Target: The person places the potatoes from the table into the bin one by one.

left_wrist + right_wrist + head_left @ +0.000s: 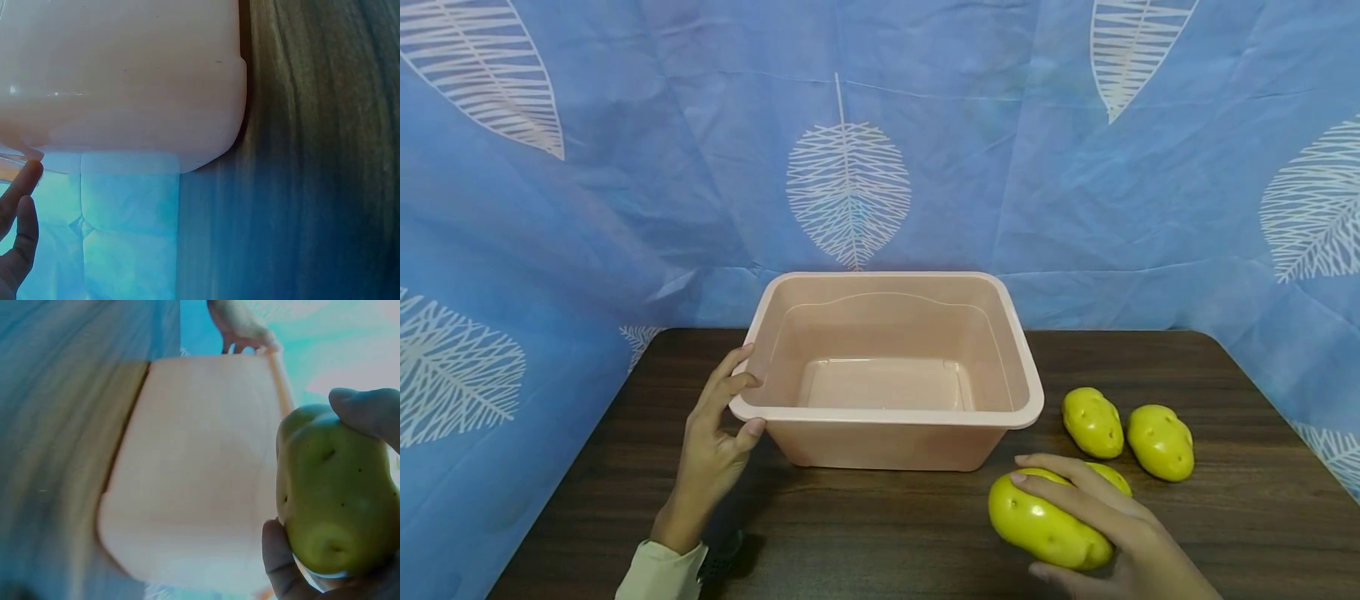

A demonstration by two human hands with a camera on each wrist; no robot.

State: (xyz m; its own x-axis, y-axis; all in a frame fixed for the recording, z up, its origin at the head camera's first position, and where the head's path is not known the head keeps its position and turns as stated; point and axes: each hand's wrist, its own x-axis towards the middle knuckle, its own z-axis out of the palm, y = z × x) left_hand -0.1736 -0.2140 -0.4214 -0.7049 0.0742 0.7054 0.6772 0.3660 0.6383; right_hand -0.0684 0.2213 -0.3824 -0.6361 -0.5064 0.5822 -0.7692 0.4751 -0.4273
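Note:
A pink plastic basin [887,442] stands at the back middle of the table, with nothing inside it. My left hand [715,442] grips its left rim near the front corner, fingers over the edge and thumb at the front. In the left wrist view, fingers [25,187] touch the rim beside the basin's wall [125,87]. My right hand [1120,525] holds a yellow-green potato [1045,521] right of the basin's front. Its thumb and fingers lie on opposite sides of that potato [337,487] in the right wrist view, apparently above the tabletop.
Two more potatoes, one [1093,422] beside the other [1161,442], lie on the dark wooden table [850,533] right of the basin. Another potato [1108,477] is partly hidden behind my right hand. A blue leaf-patterned cloth [700,167] hangs behind the table.

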